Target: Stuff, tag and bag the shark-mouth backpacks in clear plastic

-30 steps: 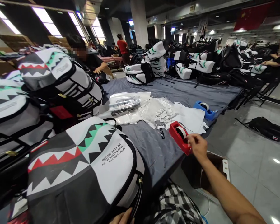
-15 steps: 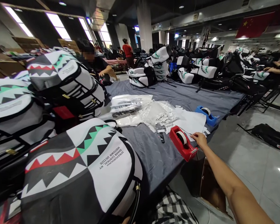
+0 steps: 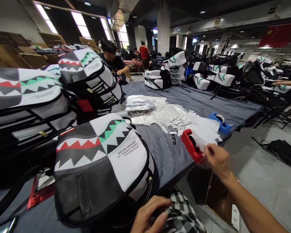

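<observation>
My right hand (image 3: pixel 217 160) is closed in a pinch at the front end of a red tape dispenser (image 3: pixel 193 152). A whitish strip of tape (image 3: pixel 200 141) runs from the dispenser's roll to my fingers; the fingertips are blurred. Low in the view, my left hand (image 3: pixel 150 215) is loosely curled, thumb apart from the fingers, with nothing seen in it. It is by the right lower side of a backpack (image 3: pixel 87 181) with a grey and white shark-teeth print, which lies on the dark cloth-covered table (image 3: pixel 160 168).
More shark-print backpacks (image 3: pixel 84 69) are stacked at the left. Plastic bags (image 3: pixel 145 108), white paper (image 3: pixel 206 124) and a blue tape dispenser (image 3: pixel 220 122) lie beyond the red one. An open carton (image 3: pixel 220 200) stands below the table edge. A person (image 3: pixel 113 61) works across the table.
My right hand has drawn toward me at the red dispenser, and the tape strip now shows. My left hand has come into fuller view beside the backpack. The view has swung left.
</observation>
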`<state>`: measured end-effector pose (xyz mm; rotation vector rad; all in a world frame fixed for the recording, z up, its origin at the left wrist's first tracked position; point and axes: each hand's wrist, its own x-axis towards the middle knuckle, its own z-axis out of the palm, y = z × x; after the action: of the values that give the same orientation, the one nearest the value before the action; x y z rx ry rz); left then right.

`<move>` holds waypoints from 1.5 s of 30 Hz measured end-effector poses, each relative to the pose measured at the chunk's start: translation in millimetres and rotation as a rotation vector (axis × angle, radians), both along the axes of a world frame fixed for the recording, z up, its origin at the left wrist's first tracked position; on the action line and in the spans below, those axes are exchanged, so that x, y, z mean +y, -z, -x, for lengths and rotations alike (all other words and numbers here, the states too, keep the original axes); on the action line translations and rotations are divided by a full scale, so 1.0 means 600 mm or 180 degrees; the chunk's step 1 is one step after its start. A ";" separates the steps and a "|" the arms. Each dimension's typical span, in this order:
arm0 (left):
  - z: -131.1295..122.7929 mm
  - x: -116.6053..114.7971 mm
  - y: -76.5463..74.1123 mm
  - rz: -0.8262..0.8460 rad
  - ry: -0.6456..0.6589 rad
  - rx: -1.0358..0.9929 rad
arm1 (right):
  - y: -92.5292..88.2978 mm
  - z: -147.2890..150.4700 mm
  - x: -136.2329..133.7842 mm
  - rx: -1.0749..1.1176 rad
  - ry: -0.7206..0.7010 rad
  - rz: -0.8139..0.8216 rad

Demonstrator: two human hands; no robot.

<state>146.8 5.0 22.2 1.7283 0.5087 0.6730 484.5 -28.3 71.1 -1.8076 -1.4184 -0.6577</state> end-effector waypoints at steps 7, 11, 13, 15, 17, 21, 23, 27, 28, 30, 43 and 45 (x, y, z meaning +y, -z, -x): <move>-0.093 -0.041 0.001 0.1583 -0.0654 -0.0593 | 0.039 0.257 -0.063 0.1363 -0.2435 0.0922; -0.042 -0.060 0.015 0.1505 -0.1376 -0.0539 | 0.017 0.243 -0.043 0.1256 -0.2985 0.1171; -0.014 -0.071 0.021 0.0879 -0.1509 -0.0327 | 0.009 0.235 -0.013 0.0712 -0.3510 0.1271; 0.012 -0.080 0.022 -0.0133 -0.1443 -0.0061 | 0.010 0.240 0.023 0.0266 -0.4150 0.1540; 0.037 -0.089 0.016 -0.0952 -0.1404 0.0118 | 0.020 0.256 0.055 0.0142 -0.4577 0.1778; 0.083 -0.105 0.002 -0.0692 -0.1842 0.0094 | 0.046 0.291 0.088 0.0083 -0.4716 0.1543; 0.099 -0.108 0.001 -0.0114 -0.2122 -0.0045 | 0.056 0.303 0.090 -0.0038 -0.4718 0.1163; 0.113 -0.104 0.007 0.0628 -0.2478 -0.0099 | 0.068 0.317 0.083 -0.0168 -0.4478 0.0849; 0.114 -0.101 0.008 0.0822 -0.2517 -0.0114 | 0.069 0.317 0.082 -0.0200 -0.4406 0.0868; 0.111 -0.097 0.011 0.1253 -0.2610 -0.0292 | 0.067 0.313 0.080 -0.0240 -0.4322 0.0969; 0.136 -0.028 0.052 0.0275 -0.3919 -0.0031 | 0.079 0.346 0.062 -0.0336 -0.3574 0.0684; 0.139 -0.028 0.055 -0.0089 -0.4018 0.0219 | 0.081 0.352 0.059 -0.0387 -0.3485 0.0613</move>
<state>63.2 -11.6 -10.7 1.2985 1.6778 1.4732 273.0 7.4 22.8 -0.8518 -2.2761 -0.0428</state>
